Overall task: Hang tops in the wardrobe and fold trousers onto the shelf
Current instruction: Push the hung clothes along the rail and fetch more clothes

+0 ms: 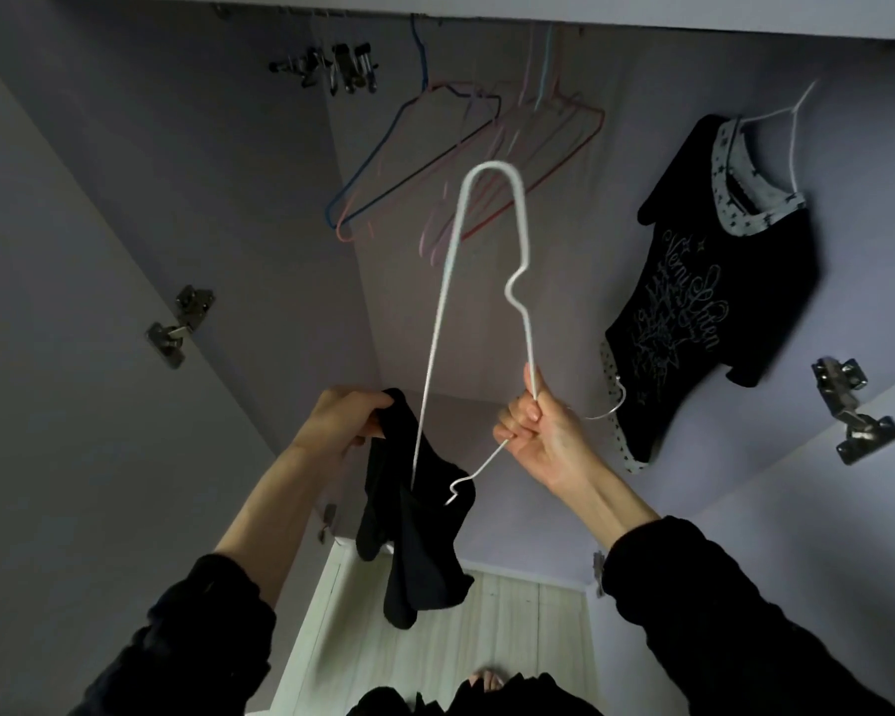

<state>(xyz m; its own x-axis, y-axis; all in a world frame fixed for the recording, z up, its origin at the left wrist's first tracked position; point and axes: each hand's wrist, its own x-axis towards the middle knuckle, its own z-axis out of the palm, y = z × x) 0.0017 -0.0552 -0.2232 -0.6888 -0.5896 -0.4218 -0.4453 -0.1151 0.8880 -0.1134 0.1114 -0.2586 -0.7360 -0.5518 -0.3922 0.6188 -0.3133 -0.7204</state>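
1. Looking up into the wardrobe, I count one top (714, 281) already hung: a black printed one on a white hanger, at the right side by the door.
2. My right hand (538, 436) is closed round the wire of a second white hanger (492, 170), gripping it low, near its hook, with one shoulder end pointing up.
3. My left hand (350, 413) pinches the upper edge of a black garment (414, 534), which hangs limp below it; one end of the hanger sits against or inside the cloth, and I cannot tell which.
4. I cannot tell whether this garment is a top or trousers; in my judgement it is being put on the hanger.
5. Empty coloured hangers (435, 162) hang on the rail.
6. No folded trousers show; that part looks outstanding.
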